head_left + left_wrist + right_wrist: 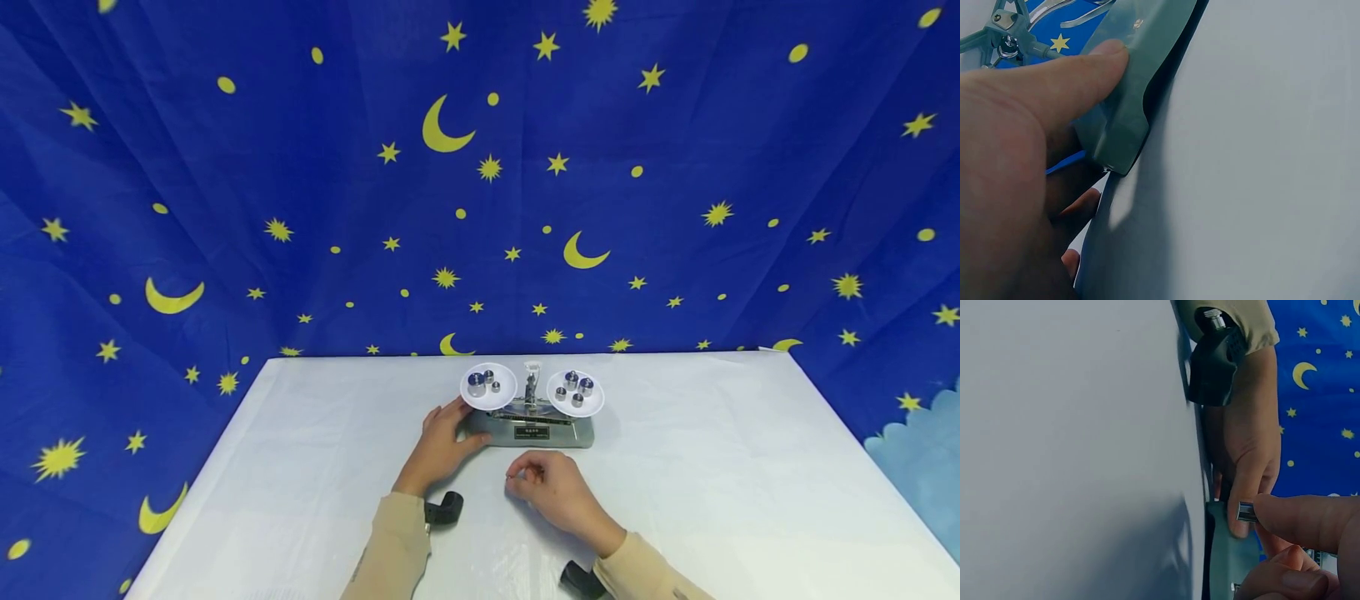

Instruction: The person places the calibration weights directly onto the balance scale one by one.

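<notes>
A balance scale (531,429) with a grey-green base and two white pans stands near the back of the table. My left hand (442,446) grips the left end of its base, thumb (1094,75) on the front face and the other fingers behind. Three metal weights sit on the left pan (487,402), and several more on the right pan (558,406). In front of the base, my right hand (555,492) pinches a small silver metal weight (1247,512) at its fingertips, apart from the scale.
A white-covered table (712,483) spreads out around the scale. Behind it hangs a blue curtain (360,183) with yellow moons and stars. Black wrist devices (446,508) are worn at both sleeves.
</notes>
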The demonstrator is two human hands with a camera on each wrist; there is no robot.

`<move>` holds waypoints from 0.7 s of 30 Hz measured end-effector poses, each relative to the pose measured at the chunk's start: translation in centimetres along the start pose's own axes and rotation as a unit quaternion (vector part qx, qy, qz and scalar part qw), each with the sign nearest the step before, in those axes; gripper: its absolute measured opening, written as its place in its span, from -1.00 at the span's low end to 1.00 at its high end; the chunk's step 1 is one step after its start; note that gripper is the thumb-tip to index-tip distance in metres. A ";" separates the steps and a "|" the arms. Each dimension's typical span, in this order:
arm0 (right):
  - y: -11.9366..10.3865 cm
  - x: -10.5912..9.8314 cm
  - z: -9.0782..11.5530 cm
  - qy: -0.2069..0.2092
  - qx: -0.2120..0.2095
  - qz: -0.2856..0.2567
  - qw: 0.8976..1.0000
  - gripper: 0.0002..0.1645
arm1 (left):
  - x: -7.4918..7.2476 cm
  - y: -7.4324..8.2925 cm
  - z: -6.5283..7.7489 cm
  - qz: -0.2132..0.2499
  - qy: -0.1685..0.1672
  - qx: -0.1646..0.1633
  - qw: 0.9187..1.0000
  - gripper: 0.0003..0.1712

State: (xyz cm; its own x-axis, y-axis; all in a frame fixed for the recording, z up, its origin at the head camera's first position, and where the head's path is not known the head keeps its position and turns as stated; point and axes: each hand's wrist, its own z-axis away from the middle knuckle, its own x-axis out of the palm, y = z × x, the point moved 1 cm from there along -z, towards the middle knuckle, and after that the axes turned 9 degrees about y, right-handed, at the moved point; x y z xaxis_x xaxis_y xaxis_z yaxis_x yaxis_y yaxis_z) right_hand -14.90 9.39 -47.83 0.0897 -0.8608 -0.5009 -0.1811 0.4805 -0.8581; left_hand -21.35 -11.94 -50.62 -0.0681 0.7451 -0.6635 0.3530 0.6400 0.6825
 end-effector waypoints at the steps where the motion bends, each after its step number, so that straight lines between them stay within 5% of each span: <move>1: -0.1 0.0 0.0 0.001 -0.001 0.002 1.000 -0.94 | 0.0 0.0 0.0 0.000 -0.001 -0.001 1.000 -0.23; 21: -1.9 -0.3 -0.5 0.036 -0.030 0.008 0.999 -0.93 | -0.1 0.2 0.0 0.002 0.005 -0.001 1.000 -0.23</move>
State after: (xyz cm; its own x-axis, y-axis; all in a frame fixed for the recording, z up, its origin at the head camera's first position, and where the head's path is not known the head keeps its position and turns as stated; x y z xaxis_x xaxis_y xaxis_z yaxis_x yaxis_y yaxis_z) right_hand -15.08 8.64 -46.02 0.0149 -0.8637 -0.5037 -0.2397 0.4860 -0.8405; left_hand -21.25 -11.89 -50.39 -0.0757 0.7492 -0.6580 0.3522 0.6374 0.6853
